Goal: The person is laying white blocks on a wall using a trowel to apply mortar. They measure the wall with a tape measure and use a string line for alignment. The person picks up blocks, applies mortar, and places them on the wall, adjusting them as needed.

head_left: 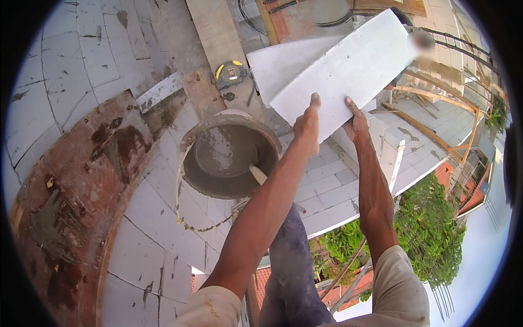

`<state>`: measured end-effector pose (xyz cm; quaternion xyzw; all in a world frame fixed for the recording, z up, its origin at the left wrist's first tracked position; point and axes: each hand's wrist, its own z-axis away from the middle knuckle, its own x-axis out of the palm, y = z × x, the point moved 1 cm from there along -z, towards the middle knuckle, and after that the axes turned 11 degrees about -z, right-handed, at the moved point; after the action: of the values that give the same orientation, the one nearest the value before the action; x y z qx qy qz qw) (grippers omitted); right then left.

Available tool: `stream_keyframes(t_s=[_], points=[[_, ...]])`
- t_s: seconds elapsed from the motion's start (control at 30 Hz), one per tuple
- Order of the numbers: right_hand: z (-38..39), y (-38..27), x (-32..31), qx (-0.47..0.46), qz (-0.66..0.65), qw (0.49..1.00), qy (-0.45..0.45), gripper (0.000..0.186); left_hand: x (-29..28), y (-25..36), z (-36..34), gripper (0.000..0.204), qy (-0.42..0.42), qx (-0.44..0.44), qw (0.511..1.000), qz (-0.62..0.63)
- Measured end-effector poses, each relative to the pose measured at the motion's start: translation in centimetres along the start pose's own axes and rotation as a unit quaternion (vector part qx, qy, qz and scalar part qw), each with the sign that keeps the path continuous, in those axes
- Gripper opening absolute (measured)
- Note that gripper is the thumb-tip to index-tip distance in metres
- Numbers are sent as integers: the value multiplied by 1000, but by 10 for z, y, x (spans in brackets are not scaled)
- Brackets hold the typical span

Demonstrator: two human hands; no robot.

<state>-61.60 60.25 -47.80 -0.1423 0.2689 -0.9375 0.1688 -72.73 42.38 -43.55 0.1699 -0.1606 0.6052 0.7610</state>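
Both my hands grip a long white lightweight concrete block (348,65) by its near end. My left hand (308,124) has its thumb on the top face at the near left corner. My right hand (357,120) holds the right edge, thumb on top; the fingers of both hands are partly hidden. Partly covered by this block is a second white block (286,57). Left of my left forearm stands a round bucket (277,143) with wet grey mortar (218,152) inside. A pale tool handle (257,174) leans out of it. A yellow-and-black tape measure (231,74) lies beyond the bucket.
A stained wooden board (81,201) lies at left over white block walling (65,65). A plank (215,32) extends beyond the tape measure. Another person, partly hidden, is behind the held block's far end. Timber framing (463,136) and greenery (425,229) show beyond the wall edge at right.
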Motion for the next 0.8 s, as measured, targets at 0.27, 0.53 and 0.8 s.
stream_keyframes(t_s=[0.27,0.53,0.8], points=[[79,-53,19,-61,398,906,128,90,28,-83,93,83,-77,-82,993,47],[94,-4,52,-170,634,719,231,94,-50,-185,259,68,-124,79,983,-111],[78,-23,44,-187,582,771,179,114,-113,-236,329,56,47,85,979,-177]])
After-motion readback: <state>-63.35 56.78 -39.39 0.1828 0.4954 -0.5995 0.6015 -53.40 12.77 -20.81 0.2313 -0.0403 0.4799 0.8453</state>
